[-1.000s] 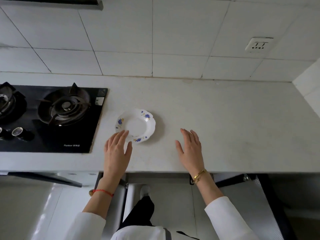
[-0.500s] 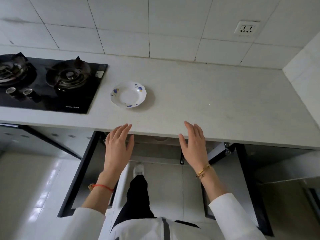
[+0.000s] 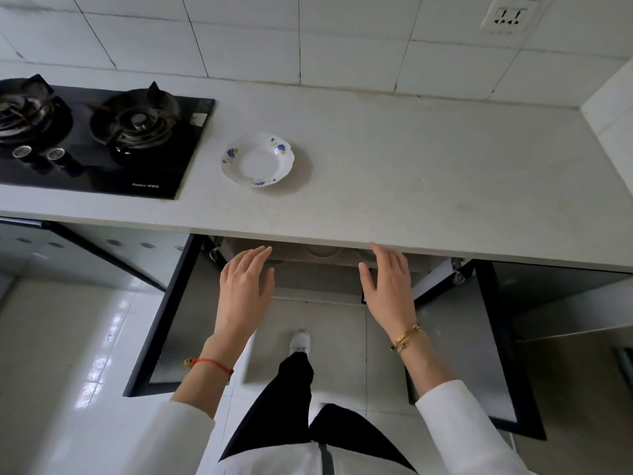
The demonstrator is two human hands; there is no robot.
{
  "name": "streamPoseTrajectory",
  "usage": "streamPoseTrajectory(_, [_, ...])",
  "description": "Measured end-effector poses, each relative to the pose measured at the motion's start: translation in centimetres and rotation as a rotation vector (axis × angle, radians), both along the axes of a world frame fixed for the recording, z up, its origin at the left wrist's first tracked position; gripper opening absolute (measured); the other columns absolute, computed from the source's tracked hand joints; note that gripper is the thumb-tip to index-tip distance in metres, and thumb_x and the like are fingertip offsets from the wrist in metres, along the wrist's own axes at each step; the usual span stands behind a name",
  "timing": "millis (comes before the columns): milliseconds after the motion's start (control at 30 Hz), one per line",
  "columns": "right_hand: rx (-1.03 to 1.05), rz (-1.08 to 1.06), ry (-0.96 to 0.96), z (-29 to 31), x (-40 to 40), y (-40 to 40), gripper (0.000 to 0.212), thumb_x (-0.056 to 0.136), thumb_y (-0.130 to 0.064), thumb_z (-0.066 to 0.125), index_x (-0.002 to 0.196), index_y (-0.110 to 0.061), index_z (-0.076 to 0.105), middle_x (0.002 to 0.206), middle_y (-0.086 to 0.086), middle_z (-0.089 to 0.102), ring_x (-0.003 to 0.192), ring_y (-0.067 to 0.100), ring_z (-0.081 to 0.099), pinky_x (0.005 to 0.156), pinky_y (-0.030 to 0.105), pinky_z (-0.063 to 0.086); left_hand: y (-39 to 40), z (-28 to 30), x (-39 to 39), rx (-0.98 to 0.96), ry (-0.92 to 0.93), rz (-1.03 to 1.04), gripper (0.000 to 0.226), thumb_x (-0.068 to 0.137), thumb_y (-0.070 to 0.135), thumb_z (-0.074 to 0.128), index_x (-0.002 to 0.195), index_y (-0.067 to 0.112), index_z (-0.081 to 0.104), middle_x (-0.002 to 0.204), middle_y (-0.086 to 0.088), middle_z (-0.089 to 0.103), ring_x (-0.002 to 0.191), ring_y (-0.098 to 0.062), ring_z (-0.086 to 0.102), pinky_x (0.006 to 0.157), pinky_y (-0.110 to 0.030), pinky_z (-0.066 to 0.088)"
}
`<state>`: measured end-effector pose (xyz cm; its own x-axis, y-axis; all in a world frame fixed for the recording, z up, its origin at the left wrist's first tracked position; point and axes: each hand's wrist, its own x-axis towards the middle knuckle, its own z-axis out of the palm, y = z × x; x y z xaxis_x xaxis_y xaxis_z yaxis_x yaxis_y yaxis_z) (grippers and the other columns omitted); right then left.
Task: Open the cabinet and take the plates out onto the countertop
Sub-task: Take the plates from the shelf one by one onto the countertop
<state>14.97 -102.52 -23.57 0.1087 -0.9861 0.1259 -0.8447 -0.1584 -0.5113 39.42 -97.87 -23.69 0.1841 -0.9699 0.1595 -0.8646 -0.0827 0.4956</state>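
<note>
your left hand (image 3: 245, 293) and right hand (image 3: 388, 289) are both flat and spread wide, holding nothing, poised just under the front edge of the tabletop (image 3: 428, 186) at the mouth of the open cabinet (image 3: 318, 269). both doors hang open, one outside each hand. one plate (image 3: 257, 160) already sits on the tabletop, up and ahead of your left hand, well apart from it, just beside the stove (image 3: 102, 138). between your fingertips, deep in the shadow of the cabinet, you can make out pale curved rims (image 3: 320, 252) that look like more plates, though how many is too dim to tell.

judging by the one that is out, these are glazed ceramic with a scalloped edge: stiff, fairly light singly, heavier as a stack, slick and breakable. take hold at opposite rims with thumbs on top and fingers under the base, and lift clear of the tabletop's underside before bringing them out.
</note>
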Motion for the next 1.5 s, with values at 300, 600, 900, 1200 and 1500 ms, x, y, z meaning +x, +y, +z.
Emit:
streamPoseTrajectory(300, [0.043,-0.002,0.027,-9.3,0.7,-1.8,0.041,0.099,-0.028,0.048,0.135,-0.009,0.049,0.133,0.007,0.058,0.135,0.024,0.040,0.110,0.041,0.041,-2.9,-9.7,0.3,0.018,-0.009,-0.026,0.035,0.094,0.018,0.056,0.129,0.015,0.060,0.131,-0.001,0.062,0.126,-0.022,0.052,0.109,-0.040,0.037])
streamPoseTrajectory(600, [0.051,-0.008,0.057,-23.3,0.9,-6.4,0.043,0.099,-0.029,0.048,0.136,-0.007,0.047,0.135,0.010,0.056,0.134,0.029,0.040,0.111,0.043,0.038,-7.8,-23.6,1.4,0.010,-0.044,-0.063,0.033,0.095,0.021,0.053,0.128,0.015,0.059,0.129,-0.001,0.062,0.122,-0.024,0.052,0.104,-0.043,0.040])
streamPoseTrajectory(900, [-0.023,-0.026,0.073,-38.3,1.1,-11.7,0.043,0.098,-0.028,0.050,0.134,-0.006,0.048,0.132,0.013,0.057,0.128,0.030,0.046,0.107,0.041,0.039,-13.9,-38.2,2.8,-0.085,-0.028,-0.120,0.028,0.089,0.012,0.059,0.116,0.008,0.065,0.119,-0.010,0.066,0.110,-0.034,0.059,0.094,-0.050,0.047])
streamPoseTrajectory(1200, [-0.132,-0.069,0.048,-46.9,1.6,-16.1,0.043,0.098,-0.030,0.049,0.134,-0.005,0.048,0.133,0.014,0.055,0.127,0.031,0.047,0.107,0.042,0.038,-17.9,-45.9,3.3,-0.148,-0.048,-0.138,0.036,0.089,0.012,0.059,0.124,0.008,0.062,0.122,-0.014,0.064,0.111,-0.037,0.058,0.097,-0.047,0.045])
streamPoseTrajectory(1500, [-0.135,-0.074,-0.041,-47.8,2.7,-21.2,0.035,0.100,-0.027,0.043,0.126,-0.007,0.055,0.126,0.016,0.061,0.120,0.033,0.054,0.104,0.042,0.043,-23.5,-46.7,3.0,-0.183,-0.058,-0.087,0.032,0.094,0.019,0.053,0.122,0.009,0.063,0.119,-0.016,0.065,0.108,-0.035,0.059,0.096,-0.043,0.046])
